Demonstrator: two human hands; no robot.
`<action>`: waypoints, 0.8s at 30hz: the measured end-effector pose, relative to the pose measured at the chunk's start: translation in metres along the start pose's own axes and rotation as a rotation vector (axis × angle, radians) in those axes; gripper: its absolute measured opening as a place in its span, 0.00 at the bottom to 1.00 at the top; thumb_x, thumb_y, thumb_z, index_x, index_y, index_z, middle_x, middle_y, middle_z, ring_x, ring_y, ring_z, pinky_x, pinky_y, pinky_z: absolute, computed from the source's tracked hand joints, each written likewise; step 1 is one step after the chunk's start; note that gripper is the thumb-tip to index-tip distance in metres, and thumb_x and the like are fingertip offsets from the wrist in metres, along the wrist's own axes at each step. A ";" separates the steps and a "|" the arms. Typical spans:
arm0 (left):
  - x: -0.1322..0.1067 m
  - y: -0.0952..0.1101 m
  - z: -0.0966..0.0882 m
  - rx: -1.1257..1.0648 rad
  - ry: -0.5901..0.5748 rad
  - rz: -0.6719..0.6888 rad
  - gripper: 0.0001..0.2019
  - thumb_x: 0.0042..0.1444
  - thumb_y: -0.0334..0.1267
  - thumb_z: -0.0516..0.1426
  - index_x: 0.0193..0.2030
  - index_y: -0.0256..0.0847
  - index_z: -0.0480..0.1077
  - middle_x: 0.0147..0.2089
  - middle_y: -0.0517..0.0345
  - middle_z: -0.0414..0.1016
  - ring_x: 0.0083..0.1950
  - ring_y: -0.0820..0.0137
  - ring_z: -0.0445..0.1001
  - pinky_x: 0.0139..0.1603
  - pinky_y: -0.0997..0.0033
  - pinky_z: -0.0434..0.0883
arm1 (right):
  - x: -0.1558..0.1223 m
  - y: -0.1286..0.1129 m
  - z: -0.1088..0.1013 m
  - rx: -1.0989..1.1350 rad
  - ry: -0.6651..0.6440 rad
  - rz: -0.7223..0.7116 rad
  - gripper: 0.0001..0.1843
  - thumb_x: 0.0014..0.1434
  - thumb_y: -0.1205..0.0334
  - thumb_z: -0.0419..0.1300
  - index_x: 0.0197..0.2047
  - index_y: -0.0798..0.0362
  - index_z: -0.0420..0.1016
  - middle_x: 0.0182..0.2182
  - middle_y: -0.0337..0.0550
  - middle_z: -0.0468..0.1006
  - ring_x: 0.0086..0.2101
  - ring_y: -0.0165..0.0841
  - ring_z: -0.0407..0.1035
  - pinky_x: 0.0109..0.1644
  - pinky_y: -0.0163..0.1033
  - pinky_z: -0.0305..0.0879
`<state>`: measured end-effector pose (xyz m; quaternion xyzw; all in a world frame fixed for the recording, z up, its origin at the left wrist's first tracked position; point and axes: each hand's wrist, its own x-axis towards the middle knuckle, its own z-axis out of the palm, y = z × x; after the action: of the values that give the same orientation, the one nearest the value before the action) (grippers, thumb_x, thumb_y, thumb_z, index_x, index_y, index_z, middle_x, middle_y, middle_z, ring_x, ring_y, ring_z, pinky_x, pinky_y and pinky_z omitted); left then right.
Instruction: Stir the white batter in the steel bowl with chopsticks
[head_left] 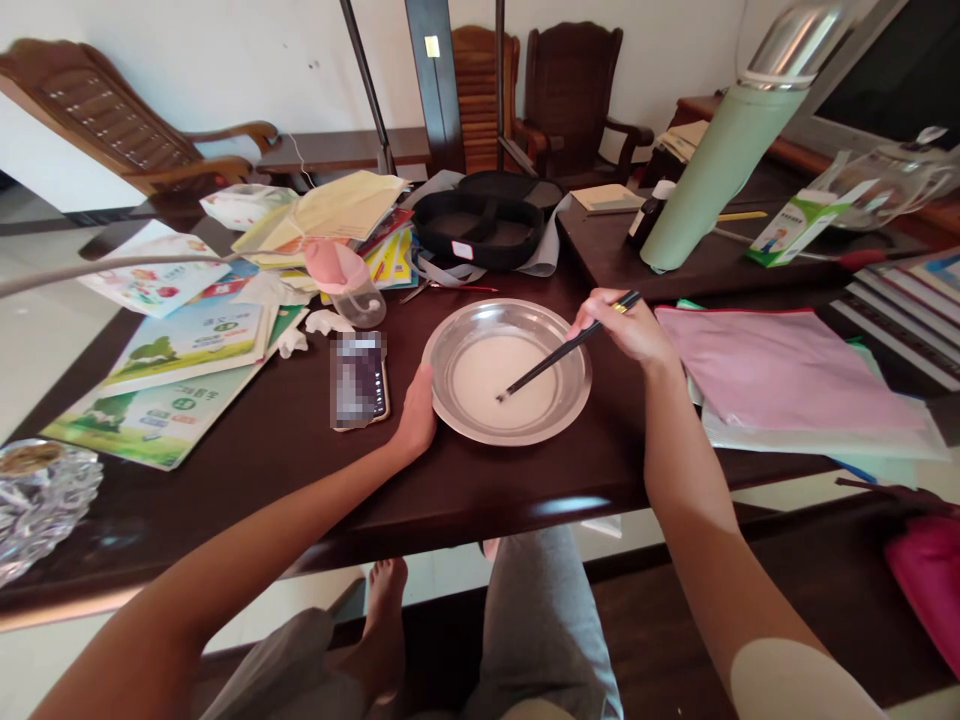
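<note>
A round metal bowl (444,408) sits on the dark table, with a pale, milky liquid (480,370) covering its bottom. My left hand (415,415) grips the bowl's left side; its thumb lies near the rim and most of its fingers are hidden. In my right hand (622,325), closed above the bowl's right rim, is a pair of black chopsticks (551,357) with a gold band near the top. They slant down to the left, and their tips touch the liquid near the middle. Left of the bowl lies a phone (360,380) with a blurred screen.
Behind the bowl are an open black case (480,225) and a pink-capped bottle (349,285). Booklets (195,345) and a glass ashtray (49,500) lie left. A green thermos (720,160) stands behind right, near a pink folder (780,365). The table's front edge faces me.
</note>
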<state>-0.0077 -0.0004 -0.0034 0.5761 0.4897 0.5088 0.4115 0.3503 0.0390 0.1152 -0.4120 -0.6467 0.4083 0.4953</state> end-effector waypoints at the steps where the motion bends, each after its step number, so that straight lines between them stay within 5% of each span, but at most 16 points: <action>1: 0.000 0.001 0.000 -0.024 0.000 -0.025 0.32 0.81 0.65 0.52 0.74 0.45 0.80 0.81 0.48 0.80 0.86 0.46 0.72 0.93 0.36 0.59 | 0.001 -0.001 0.004 -0.013 -0.029 0.000 0.37 0.58 0.18 0.75 0.27 0.45 0.80 0.24 0.43 0.87 0.33 0.44 0.87 0.43 0.47 0.80; 9: 0.001 0.000 0.001 -0.085 -0.012 -0.069 0.33 0.79 0.68 0.53 0.71 0.46 0.81 0.77 0.49 0.83 0.84 0.45 0.74 0.92 0.37 0.60 | 0.001 0.002 -0.013 -0.034 0.199 -0.041 0.37 0.59 0.19 0.75 0.25 0.45 0.78 0.22 0.40 0.84 0.30 0.42 0.85 0.45 0.48 0.80; 17: 0.000 0.001 0.001 -0.067 -0.035 -0.050 0.34 0.81 0.67 0.50 0.76 0.47 0.78 0.83 0.48 0.77 0.89 0.48 0.68 0.94 0.38 0.56 | 0.001 -0.006 0.009 -0.030 -0.038 -0.005 0.37 0.57 0.18 0.76 0.28 0.45 0.81 0.25 0.43 0.88 0.34 0.44 0.88 0.47 0.48 0.82; 24: -0.001 0.008 0.003 -0.066 -0.034 -0.036 0.32 0.81 0.65 0.52 0.77 0.48 0.78 0.82 0.49 0.78 0.87 0.48 0.70 0.92 0.39 0.60 | 0.000 -0.001 -0.011 -0.061 0.206 -0.035 0.39 0.58 0.15 0.73 0.24 0.43 0.76 0.21 0.41 0.84 0.32 0.45 0.87 0.47 0.51 0.82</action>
<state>-0.0036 -0.0030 0.0035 0.5618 0.4758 0.5073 0.4479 0.3604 0.0402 0.1183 -0.4554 -0.6116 0.3351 0.5534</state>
